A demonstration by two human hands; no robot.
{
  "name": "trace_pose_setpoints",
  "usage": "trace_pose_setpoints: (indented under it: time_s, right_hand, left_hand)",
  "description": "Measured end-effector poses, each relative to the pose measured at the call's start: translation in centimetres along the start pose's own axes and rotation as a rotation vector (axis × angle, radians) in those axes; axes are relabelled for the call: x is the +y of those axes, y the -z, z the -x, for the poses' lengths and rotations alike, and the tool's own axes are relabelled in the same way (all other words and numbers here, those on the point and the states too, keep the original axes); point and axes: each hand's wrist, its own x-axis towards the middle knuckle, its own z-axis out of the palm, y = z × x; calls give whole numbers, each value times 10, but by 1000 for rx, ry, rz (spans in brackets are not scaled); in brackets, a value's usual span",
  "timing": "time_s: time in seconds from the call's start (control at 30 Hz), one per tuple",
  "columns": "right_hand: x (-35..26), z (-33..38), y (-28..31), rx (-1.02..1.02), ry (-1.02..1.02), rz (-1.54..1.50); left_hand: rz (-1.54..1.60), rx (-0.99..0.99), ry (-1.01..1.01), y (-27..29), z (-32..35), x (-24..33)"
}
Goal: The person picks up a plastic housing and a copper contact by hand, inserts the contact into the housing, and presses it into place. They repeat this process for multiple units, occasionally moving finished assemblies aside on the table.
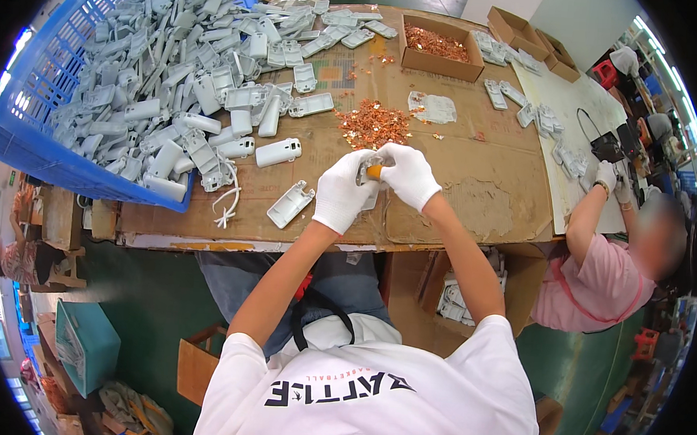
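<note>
Both my hands wear white knit gloves and meet at the middle of the table's near part. My left hand is closed around a light grey plastic housing, which the gloves partly hide. My right hand grips the same housing from the other side. A yellow-orange piece shows at its thumb; whether it is a finger cover or a tool I cannot tell. Just beyond the hands lies a heap of small copper-coloured metal pieces. Left of my left hand, an open grey housing rests on the cardboard.
At left, a big blue crate overflows with grey housings onto the cardboard-covered table. A white cord lies near its corner. A cardboard box of copper pieces stands at the back. On the right, a co-worker in pink handles parts.
</note>
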Motion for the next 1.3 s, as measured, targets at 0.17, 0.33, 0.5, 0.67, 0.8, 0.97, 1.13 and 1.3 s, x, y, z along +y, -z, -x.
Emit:
trace_pose_setpoints:
  time_s: [0.17, 0.33, 0.5, 0.67, 0.8, 0.97, 1.13, 1.3]
  right_hand:
    - [16, 18, -17, 266, 248, 45]
    - [12, 33, -19, 271, 130, 182]
    - [13, 45, -15, 301, 157, 189]
    - [5, 63, -25, 350, 105, 54]
    - [3, 74, -42, 483, 85, 238]
    - [1, 72, -62, 525, 85, 311]
    - [9, 53, -52, 521, 58, 382]
    - [109, 3, 102, 739, -383, 547]
  left_hand:
    - [23, -132, 86, 6, -7, 7]
    - [76, -192, 179, -1, -10, 9]
    - [238, -291, 185, 0, -18, 2]
    - [173, -307, 165, -4, -21, -4]
    - [236, -290, 106, -19, -14, -9]
    - [229, -264, 183, -24, -7, -17]
    - [213, -314, 150, -9, -19, -8]
    - [-298, -74, -148, 76, -40, -31]
